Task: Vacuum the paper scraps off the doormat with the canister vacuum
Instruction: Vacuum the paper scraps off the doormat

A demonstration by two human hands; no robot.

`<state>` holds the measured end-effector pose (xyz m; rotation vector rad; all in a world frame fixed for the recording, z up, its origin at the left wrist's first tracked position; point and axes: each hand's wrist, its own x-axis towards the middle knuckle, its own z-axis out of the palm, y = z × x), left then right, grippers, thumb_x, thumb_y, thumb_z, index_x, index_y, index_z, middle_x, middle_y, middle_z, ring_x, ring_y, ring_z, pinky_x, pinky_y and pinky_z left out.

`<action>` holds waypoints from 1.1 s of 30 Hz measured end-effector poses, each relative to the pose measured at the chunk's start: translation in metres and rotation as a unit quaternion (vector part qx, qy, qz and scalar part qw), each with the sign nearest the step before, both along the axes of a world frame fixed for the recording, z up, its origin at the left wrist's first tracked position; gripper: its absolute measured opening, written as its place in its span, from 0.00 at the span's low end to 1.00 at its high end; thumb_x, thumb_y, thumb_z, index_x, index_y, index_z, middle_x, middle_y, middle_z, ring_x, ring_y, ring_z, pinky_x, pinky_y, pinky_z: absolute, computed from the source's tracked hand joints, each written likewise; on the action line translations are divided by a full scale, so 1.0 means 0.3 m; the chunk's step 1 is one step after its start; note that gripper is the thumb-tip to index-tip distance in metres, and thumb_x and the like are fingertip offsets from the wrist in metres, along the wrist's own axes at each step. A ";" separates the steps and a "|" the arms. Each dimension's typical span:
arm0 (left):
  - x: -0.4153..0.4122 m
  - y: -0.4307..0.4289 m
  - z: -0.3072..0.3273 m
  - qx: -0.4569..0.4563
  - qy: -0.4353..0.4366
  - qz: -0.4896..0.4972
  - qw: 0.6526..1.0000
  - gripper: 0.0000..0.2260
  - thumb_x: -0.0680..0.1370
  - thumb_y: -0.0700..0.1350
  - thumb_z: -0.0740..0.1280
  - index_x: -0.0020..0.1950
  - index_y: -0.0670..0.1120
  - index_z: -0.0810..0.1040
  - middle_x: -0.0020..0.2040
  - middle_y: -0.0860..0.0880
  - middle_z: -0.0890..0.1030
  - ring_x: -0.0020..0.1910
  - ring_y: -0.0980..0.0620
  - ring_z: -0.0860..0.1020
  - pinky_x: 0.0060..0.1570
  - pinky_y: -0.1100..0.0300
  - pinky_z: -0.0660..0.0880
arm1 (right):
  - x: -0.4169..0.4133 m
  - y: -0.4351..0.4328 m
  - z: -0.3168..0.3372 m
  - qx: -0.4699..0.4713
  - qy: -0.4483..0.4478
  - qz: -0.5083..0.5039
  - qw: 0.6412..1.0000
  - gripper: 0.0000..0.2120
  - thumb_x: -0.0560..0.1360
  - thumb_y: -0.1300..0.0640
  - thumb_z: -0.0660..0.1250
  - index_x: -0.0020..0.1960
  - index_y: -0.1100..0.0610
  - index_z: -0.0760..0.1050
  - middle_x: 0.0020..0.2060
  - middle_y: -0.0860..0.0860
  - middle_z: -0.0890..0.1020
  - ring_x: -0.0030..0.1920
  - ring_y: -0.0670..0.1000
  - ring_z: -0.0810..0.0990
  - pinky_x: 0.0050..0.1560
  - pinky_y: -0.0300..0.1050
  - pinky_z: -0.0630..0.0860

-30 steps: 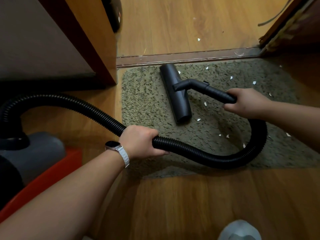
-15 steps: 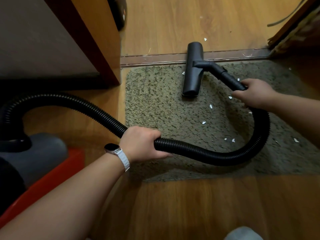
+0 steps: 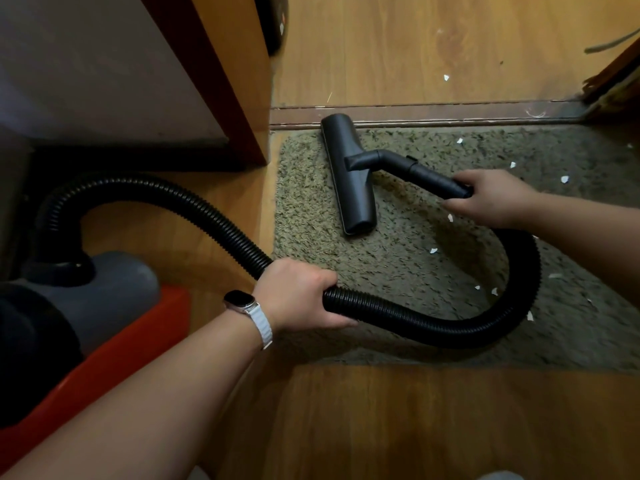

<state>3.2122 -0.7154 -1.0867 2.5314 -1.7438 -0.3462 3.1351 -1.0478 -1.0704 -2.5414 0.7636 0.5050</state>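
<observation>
The nozzle point(image 3: 349, 174) lies long axis near-to-far, left of the right hand point(image 3: 491, 197), which grips its wand point(image 3: 433, 180). The paper scraps point(image 3: 433, 251) lie to the nozzle's right. The left hand point(image 3: 298, 294) grips the hose point(image 3: 415, 317).

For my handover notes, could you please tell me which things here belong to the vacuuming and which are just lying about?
Belongs to the job: canister vacuum, hose, floor nozzle, doormat, paper scraps, left hand gripping the hose, right hand holding the wand.
Just lying about: wristwatch, threshold strip, wooden panel.
</observation>
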 end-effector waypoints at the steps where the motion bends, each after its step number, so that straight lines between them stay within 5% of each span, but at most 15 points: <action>1: -0.001 -0.001 0.000 -0.001 -0.001 -0.001 1.000 0.30 0.67 0.78 0.51 0.34 0.52 0.70 0.28 0.57 0.72 0.28 0.55 0.75 0.32 0.61 0.73 | -0.005 -0.002 0.002 -0.001 -0.001 0.001 1.000 0.13 0.75 0.47 0.70 0.57 0.48 0.76 0.40 0.50 0.79 0.41 0.52 0.79 0.45 0.48 0.78; 20: -0.024 -0.085 0.055 0.009 0.003 0.010 1.000 0.30 0.66 0.79 0.56 0.35 0.51 0.71 0.28 0.56 0.72 0.30 0.56 0.75 0.34 0.57 0.77 | -0.298 -0.156 0.112 0.018 -0.007 -0.170 0.985 0.13 0.76 0.49 0.72 0.56 0.54 0.77 0.40 0.57 0.82 0.34 0.59 0.82 0.35 0.46 0.77; 33: -0.065 -0.042 0.093 0.007 -0.003 -0.023 1.000 0.28 0.68 0.78 0.57 0.36 0.52 0.70 0.30 0.56 0.74 0.30 0.56 0.76 0.36 0.58 0.77 | -0.315 -0.041 0.097 0.001 0.048 -0.084 0.995 0.12 0.75 0.46 0.70 0.54 0.51 0.78 0.38 0.53 0.82 0.34 0.53 0.82 0.38 0.46 0.78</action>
